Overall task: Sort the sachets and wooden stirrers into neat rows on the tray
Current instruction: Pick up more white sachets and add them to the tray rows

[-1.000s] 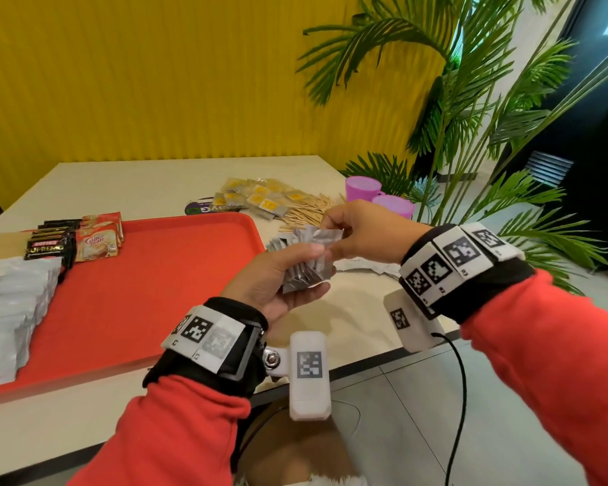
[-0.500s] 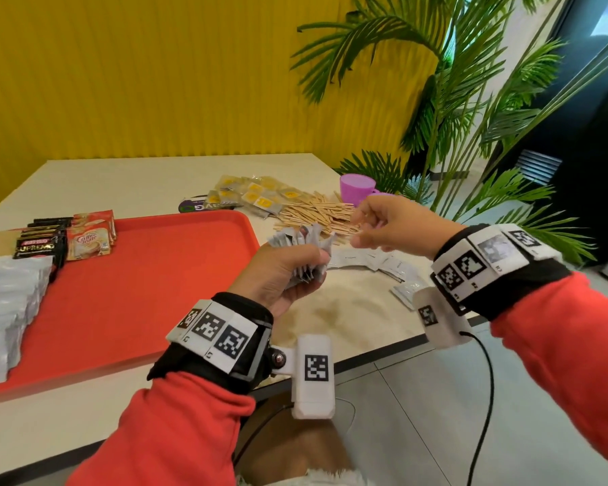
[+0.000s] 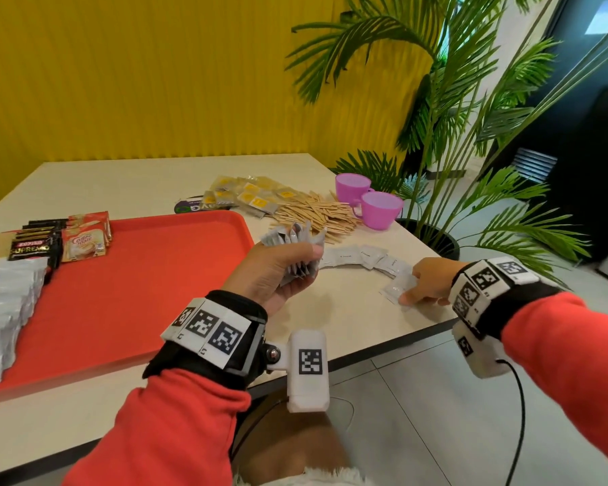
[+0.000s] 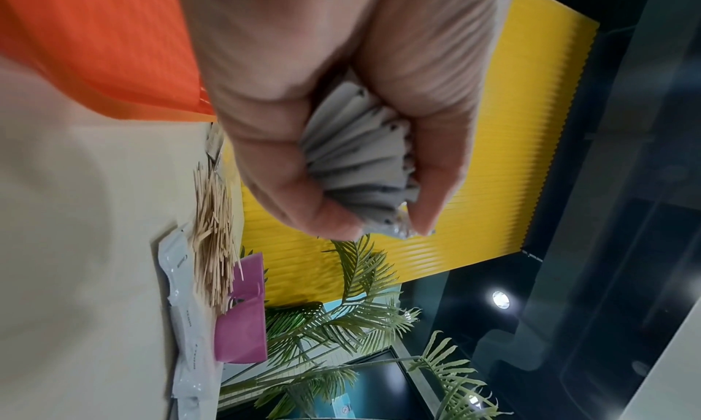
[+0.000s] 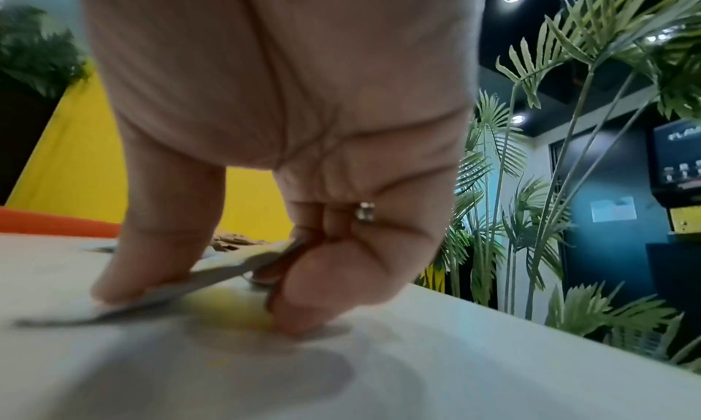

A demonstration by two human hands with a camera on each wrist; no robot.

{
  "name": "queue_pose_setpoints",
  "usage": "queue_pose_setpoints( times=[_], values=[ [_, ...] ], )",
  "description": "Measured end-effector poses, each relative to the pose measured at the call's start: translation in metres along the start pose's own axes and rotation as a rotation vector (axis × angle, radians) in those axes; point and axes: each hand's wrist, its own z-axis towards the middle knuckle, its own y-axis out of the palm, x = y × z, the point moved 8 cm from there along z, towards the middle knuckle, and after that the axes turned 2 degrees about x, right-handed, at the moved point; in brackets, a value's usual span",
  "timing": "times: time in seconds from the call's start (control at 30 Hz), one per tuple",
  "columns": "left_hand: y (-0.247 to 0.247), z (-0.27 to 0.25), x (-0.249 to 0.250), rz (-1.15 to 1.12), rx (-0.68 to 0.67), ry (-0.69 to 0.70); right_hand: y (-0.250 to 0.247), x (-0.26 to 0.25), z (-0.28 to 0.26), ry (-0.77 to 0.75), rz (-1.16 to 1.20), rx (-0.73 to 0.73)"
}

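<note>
Left hand (image 3: 278, 271) grips a fanned stack of grey sachets (image 3: 297, 240), fingers and thumb curled round their lower ends, held above the table just off the tray's right edge. Right hand (image 3: 427, 284) is down at the table's near right edge, thumb and fingertips pinching one loose grey sachet (image 3: 399, 287) flat on the surface; the wrist view shows it only partly lifted. More loose grey sachets (image 3: 358, 256) trail along the table between the hands. Risk, as I judge it: the fan is splayed and held only at its base, so adding another could let several slide out; the flat sachet may also slip from a shallow pinch on the smooth top. Red tray (image 3: 155, 275) holds white sachets (image 3: 4, 303) in a row down its left edge, black Supremo sachets (image 3: 32, 247) and Coffee-mate sachets (image 3: 85, 240) at its far left corner; the rest is bare. Wooden stirrers (image 3: 316, 213) and yellow-label sachets (image 3: 250, 196) lie heaped beyond the tray's far right corner, unsorted. Two purple cups (image 3: 379, 208) stand by the table's right edge; contents not visible.
</note>
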Motion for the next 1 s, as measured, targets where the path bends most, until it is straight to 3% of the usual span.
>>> queue_pose_setpoints(
  times=[0.13, 0.33, 0.47, 0.63, 0.83, 1.0],
  values=[
    [-0.007, 0.001, 0.004, -0.015, 0.007, 0.016, -0.007, -0.029, -0.011, -0.214, 0.122, -0.017],
    [-0.009, 0.002, 0.003, -0.011, -0.023, 0.011, -0.049, -0.109, -0.070, -0.698, 0.414, 0.129],
    [-0.002, -0.004, 0.006, 0.058, -0.137, 0.027, -0.063, -0.146, -0.083, -0.802, 0.505, 0.211],
    [-0.012, -0.008, 0.023, 0.126, -0.186, 0.093, -0.061, -0.169, -0.080, -0.811, 0.644, 0.209],
    [-0.026, -0.012, 0.047, 0.208, -0.228, 0.163, -0.064, -0.195, -0.083, -0.881, 0.774, 0.096],
    [-0.043, -0.017, 0.062, 0.248, -0.269, 0.156, -0.056, -0.230, -0.088, -0.951, 0.846, -0.301]
  ],
)
